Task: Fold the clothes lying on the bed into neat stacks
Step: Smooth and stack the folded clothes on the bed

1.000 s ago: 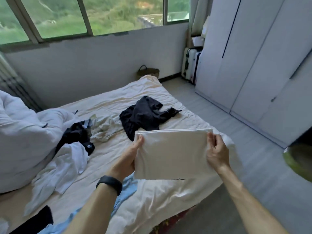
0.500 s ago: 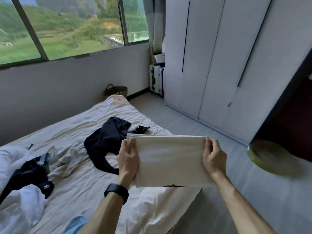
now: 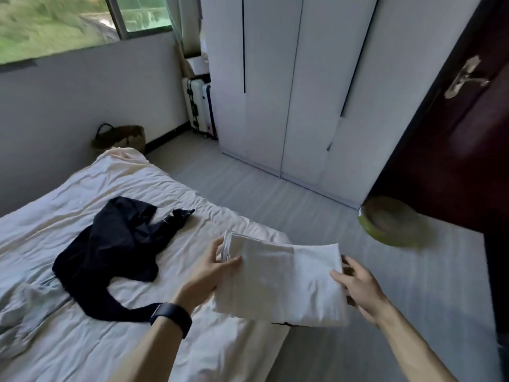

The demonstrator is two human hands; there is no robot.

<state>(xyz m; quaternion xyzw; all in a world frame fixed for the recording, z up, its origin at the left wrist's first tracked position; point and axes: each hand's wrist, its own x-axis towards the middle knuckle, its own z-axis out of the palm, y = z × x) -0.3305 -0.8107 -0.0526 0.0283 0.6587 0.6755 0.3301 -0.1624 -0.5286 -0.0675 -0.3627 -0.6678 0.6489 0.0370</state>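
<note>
Head view: L hand (image 3: 212, 268) & R hand (image 3: 358, 285) each pinch a side edge of the folded white cloth (image 3: 281, 288), thumbs on top. It's held flat over the bed (image 3: 82, 354) corner, partly past the edge, apparently not set down. So 1 item looks folded. Left to do: black garment (image 3: 110, 244) crumpled mid-bed, and a pale rumpled piece (image 3: 22, 312) at far left. No stack in view.

Daylit window (image 3: 68, 23) above grey wall (image 3: 82, 92); white wardrobe (image 3: 275, 78) on pale floor (image 3: 275, 202), suitcase (image 3: 199, 103) just beside it, basket (image 3: 121, 137) against wall, dark door (image 3: 454, 147) at far right.
</note>
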